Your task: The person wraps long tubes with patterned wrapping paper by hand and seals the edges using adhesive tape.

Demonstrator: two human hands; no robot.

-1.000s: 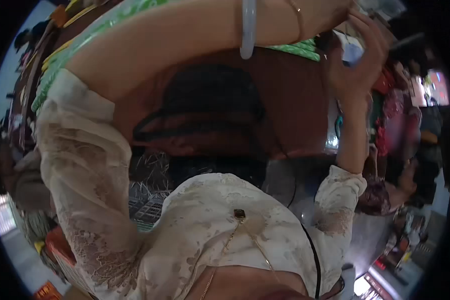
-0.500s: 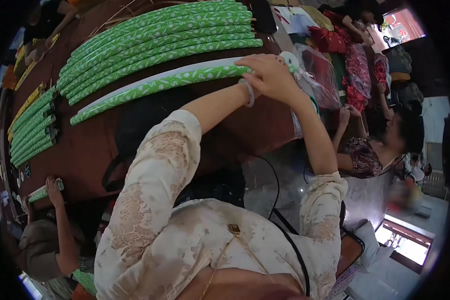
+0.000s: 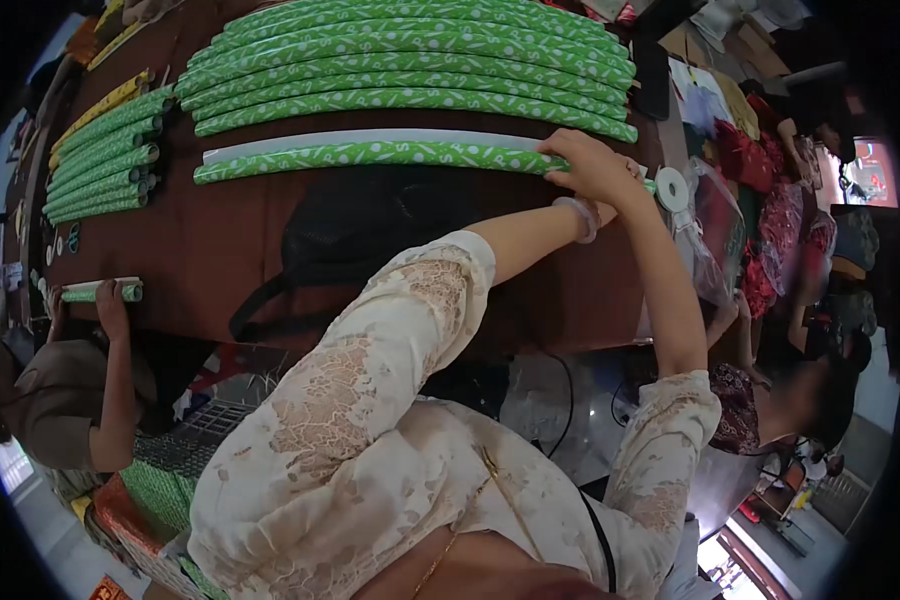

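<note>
A green patterned wrapping paper roll (image 3: 370, 153) lies across the brown table, its loose white-backed edge showing along the far side. My right hand (image 3: 592, 163) is closed over the roll's right end, fingers on the far side and thumb on the near side. My left hand (image 3: 607, 211), with a bracelet at the wrist, reaches under my right hand at that same end. Most of its fingers are hidden, so their grip cannot be seen. Just right of both hands is a white ring-shaped spool (image 3: 671, 186).
Several finished green rolls (image 3: 410, 70) lie side by side beyond. More green rolls (image 3: 105, 165) are stacked at the left. A black bag (image 3: 360, 225) rests at the near table edge. One person (image 3: 70, 390) handles a small roll at left; another person (image 3: 770, 400) sits at right.
My view has turned, so the table and rolls appear shifted to the right. Both hands stay at the roll's right end, with little visible movement against it.
</note>
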